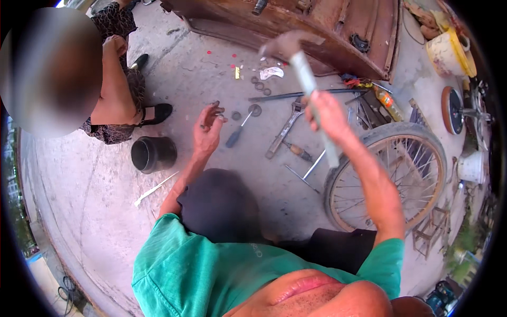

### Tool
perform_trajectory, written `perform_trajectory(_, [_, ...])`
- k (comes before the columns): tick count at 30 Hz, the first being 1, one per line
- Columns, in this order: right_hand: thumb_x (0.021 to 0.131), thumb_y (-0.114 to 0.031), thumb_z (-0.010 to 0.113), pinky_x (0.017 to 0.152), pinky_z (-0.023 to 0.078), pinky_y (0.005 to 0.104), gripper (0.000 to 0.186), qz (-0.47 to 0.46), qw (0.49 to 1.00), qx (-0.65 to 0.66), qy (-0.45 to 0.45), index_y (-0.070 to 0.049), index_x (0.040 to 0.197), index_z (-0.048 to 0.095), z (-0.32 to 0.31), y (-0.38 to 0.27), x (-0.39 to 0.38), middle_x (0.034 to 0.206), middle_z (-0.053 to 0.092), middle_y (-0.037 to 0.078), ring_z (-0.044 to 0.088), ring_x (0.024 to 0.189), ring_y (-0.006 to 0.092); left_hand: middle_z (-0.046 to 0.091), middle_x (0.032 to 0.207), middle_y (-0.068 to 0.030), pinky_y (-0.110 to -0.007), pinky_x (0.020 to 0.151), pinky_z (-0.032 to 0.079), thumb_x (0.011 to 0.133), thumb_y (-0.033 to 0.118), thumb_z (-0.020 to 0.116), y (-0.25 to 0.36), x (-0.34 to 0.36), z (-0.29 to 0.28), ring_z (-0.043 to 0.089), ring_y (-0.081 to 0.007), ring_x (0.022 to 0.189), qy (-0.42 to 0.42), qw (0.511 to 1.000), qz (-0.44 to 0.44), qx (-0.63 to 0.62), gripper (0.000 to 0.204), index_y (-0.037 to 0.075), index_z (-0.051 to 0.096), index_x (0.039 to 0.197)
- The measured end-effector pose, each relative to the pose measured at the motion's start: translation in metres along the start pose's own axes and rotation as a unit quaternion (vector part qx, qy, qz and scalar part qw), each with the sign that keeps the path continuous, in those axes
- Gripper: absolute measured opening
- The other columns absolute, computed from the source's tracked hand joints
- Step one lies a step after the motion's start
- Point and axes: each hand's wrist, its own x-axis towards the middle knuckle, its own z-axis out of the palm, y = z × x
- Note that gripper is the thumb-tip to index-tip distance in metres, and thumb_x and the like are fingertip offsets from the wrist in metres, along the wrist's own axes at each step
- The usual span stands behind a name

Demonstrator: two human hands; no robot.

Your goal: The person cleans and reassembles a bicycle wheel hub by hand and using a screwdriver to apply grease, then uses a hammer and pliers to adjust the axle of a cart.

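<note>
1. I set my clock on the concrete floor [288,201] just before the worker's knees [219,203], with twelve pointing away from the body.
2. At two o'clock, the right hand [328,113] is closed around the handle of a claw hammer [302,71]; the tool is raised and blurred, its head toward one o'clock.
3. At ten o'clock, the left hand [209,131] is half open with bent fingers; I can see nothing held there.
4. Toward eleven lies a blue-handled screwdriver [233,138], its tip seemingly reaching a dark round metal part [258,109].
5. Between one and two lies an adjustable wrench [281,135]; at three, a spoked bicycle wheel [406,130].
6. I judge the step in hand as hammering; the next move calls for firm grip and left fingers clear.
</note>
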Motion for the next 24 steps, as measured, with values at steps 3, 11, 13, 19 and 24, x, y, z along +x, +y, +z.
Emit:
perform_trajectory(3, [0.110,-0.047,0.043,0.049,0.044,0.0268,0.048,-0.055,0.995,0.032,0.076,-0.002,0.111,0.059,-0.034,-0.071,0.030,0.074,0.057,0.002,0.052,0.056,0.0095,0.065,0.122,-0.0110,-0.031,0.091,0.053,0.099,0.002,0.058,0.003,-0.011,0.014,0.066,-0.0163,0.100,-0.024,0.999,-0.034,0.017,0.043,-0.002,0.052,0.142])
perform_trajectory(11, [0.110,-0.045,0.044,0.051,0.041,0.0284,0.046,-0.110,0.977,0.142,0.119,-0.001,0.113,0.057,-0.071,-0.178,0.077,0.080,0.053,0.001,0.047,0.057,0.0090,0.066,0.122,-0.0119,-0.033,0.092,0.053,0.098,0.003,0.058,-0.006,-0.015,0.016,0.067,-0.0192,0.102,-0.045,0.997,-0.056,-0.005,0.044,-0.002,0.052,0.142])
perform_trajectory(13, [0.109,-0.045,0.045,0.050,0.041,0.0283,0.045,-0.054,0.990,-0.053,0.116,-0.002,0.112,0.056,-0.063,-0.178,0.078,0.079,0.052,0.001,0.046,0.056,0.0085,0.065,0.122,-0.0131,-0.035,0.093,0.053,0.099,0.004,0.058,-0.006,-0.016,0.007,0.067,-0.0211,0.102,-0.042,0.998,-0.051,-0.012,0.045,-0.003,0.051,0.143])
perform_trajectory(19, [0.109,-0.046,0.047,0.049,0.039,0.0277,0.043,-0.013,0.992,-0.056,0.116,-0.004,0.111,0.056,-0.070,-0.187,0.072,0.075,0.050,-0.003,0.043,0.054,0.0066,0.064,0.120,-0.0120,-0.033,0.090,0.055,0.098,0.002,0.057,-0.017,-0.027,-0.016,0.066,-0.0186,0.104,-0.024,0.998,-0.058,-0.029,0.044,-0.002,0.052,0.141])
perform_trajectory(24, [0.108,-0.046,0.048,0.049,0.039,0.0284,0.043,-0.048,0.988,-0.033,0.146,-0.004,0.112,0.056,-0.073,-0.189,0.087,0.076,0.050,-0.002,0.043,0.053,0.0064,0.064,0.120,-0.0125,-0.035,0.092,0.054,0.099,0.004,0.058,-0.014,-0.029,-0.018,0.064,-0.0203,0.105,-0.026,0.998,-0.060,-0.025,0.045,-0.003,0.051,0.143])
